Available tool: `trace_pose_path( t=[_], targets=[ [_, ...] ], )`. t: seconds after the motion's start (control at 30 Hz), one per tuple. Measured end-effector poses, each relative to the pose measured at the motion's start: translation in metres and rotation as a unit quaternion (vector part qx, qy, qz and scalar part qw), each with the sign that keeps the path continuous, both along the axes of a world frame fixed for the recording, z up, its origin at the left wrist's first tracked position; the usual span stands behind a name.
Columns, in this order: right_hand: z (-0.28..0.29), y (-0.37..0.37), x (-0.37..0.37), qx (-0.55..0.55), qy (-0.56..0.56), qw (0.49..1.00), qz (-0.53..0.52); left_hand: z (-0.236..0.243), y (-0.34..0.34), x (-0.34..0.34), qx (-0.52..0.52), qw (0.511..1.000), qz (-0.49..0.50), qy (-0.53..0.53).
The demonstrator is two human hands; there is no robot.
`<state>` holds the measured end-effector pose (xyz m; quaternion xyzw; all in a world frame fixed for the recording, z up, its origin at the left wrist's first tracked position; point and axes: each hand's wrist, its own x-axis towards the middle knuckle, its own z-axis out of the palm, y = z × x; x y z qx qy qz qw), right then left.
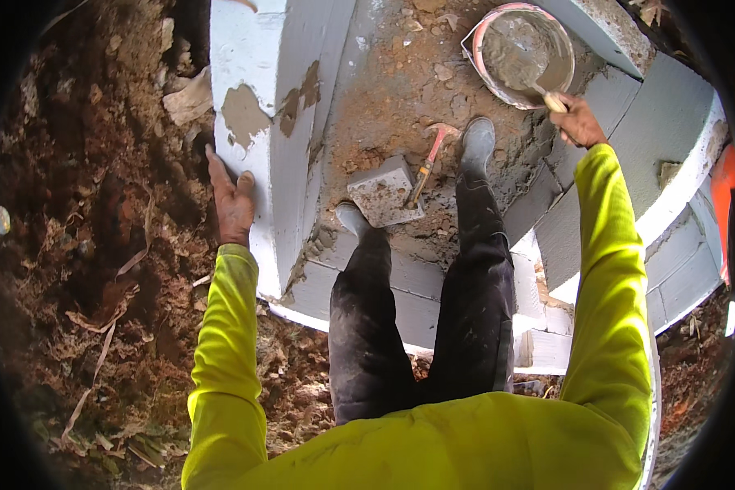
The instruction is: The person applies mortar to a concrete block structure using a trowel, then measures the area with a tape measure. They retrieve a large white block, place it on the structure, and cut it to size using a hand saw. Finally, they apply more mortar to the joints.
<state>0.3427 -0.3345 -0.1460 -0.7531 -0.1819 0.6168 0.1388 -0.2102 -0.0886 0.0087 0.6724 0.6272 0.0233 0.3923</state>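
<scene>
My right hand is closed around the pale handle of a trowel, whose blade dips into wet grey mortar and is partly hidden there. The mortar lies in a round bucket with a pinkish rim. At the left, my left hand rests with fingers apart against the outer edge of a pale block wall. Patches of mortar are smeared on the top and inner side of that wall, just ahead of the hand.
Between my boots lies a block piece with a red-headed hammer leaning on it. Block walls curve round on the right and behind my legs. Rough reddish soil drops away at the left. Something orange shows at far right.
</scene>
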Motion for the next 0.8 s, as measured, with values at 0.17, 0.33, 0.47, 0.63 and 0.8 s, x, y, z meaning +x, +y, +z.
trace_pose_path(
  t=[0.17,0.33,0.47,0.63,0.8],
  targets=[
    [0.109,-0.032,-0.076,0.086,0.061,0.988,-0.111,-0.014,0.001,-0.011,0.06,0.997,-0.032,0.038],
    [0.219,0.045,-0.187,0.352,-0.049,0.926,0.128,0.014,-0.014,0.029,0.065,0.971,0.022,0.229],
    [0.247,0.115,-0.268,0.318,-0.191,0.877,0.306,0.031,-0.083,0.026,0.136,0.977,0.07,0.15],
    [0.264,0.119,-0.327,0.292,-0.156,0.803,0.496,0.091,-0.225,-0.021,0.073,0.991,0.025,0.108],
    [0.262,0.16,-0.298,0.296,-0.266,0.759,0.515,0.142,-0.314,-0.076,-0.004,0.989,0.061,0.132]
  ],
)
